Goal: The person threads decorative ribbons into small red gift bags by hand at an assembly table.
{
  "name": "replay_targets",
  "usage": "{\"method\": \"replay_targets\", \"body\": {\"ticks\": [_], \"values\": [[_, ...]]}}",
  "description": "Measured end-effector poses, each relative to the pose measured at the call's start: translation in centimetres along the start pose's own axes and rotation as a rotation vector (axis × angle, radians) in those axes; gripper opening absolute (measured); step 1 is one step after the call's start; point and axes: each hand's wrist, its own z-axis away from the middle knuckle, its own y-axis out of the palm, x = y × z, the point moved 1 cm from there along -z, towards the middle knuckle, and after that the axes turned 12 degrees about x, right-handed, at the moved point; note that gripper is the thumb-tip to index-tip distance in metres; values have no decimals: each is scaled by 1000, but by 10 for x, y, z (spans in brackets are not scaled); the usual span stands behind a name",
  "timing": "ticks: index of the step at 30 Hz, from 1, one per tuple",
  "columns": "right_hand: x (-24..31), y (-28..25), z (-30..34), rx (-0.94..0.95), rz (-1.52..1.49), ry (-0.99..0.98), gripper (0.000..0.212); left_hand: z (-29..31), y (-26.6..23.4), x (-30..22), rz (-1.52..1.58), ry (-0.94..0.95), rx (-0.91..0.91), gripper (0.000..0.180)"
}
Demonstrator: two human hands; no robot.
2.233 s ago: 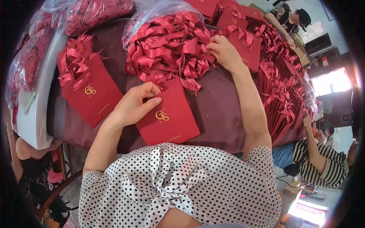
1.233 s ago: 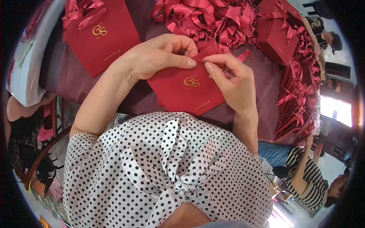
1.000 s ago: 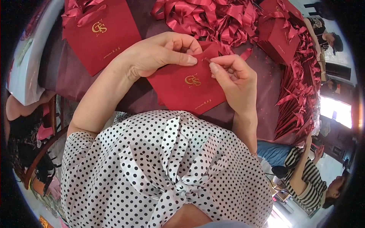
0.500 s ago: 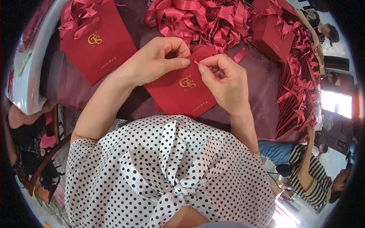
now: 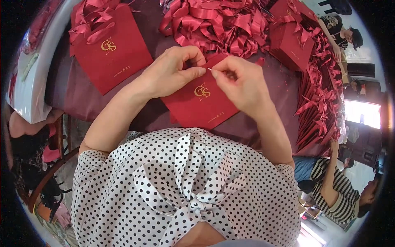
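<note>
A red paper gift bag (image 5: 214, 105) with gold print lies flat in front of me, and another red bag's edge peeks out beneath it. My left hand (image 5: 175, 72) is closed at its top edge, thumb on the front and fingers curled behind. Close beside that thumb, my right hand (image 5: 242, 82) pinches the thin end of a ribbon (image 5: 210, 69) between thumb and forefinger. This end looks pale where it catches the light; the rest of it is hidden. The other right fingers are curled in.
A heap of red satin ribbons (image 5: 222, 24) lies beyond my hands. Red bags with ribbon handles (image 5: 119, 61) rest at left. At right are a bag stack (image 5: 288, 45) and a long row of ribboned bags (image 5: 317, 111). Other people, one in a striped shirt (image 5: 337, 187), sit around the cloth-covered table (image 5: 271, 94).
My right hand has shifted slightly and its pinch now shows a pale tip where a reddish bit showed before. My left hand stays at the bag's top edge.
</note>
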Motion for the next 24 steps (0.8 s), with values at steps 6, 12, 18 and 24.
{"method": "replay_targets", "body": {"ticks": [6, 12, 18, 24], "values": [[15, 20, 2, 28, 678, -109, 10, 2, 9, 3, -602, 193, -187, 13], [9, 0, 11, 43, -31, -70, 17, 6, -7, -7, 228, 3, 131, 7], [14, -2, 31, 21, -58, -10, 17, 3, 8, -7, -3, 151, 200, 10], [13, -2, 29, 49, -98, 21, 20, -1, 3, -19, -603, 336, 22, 9]]}}
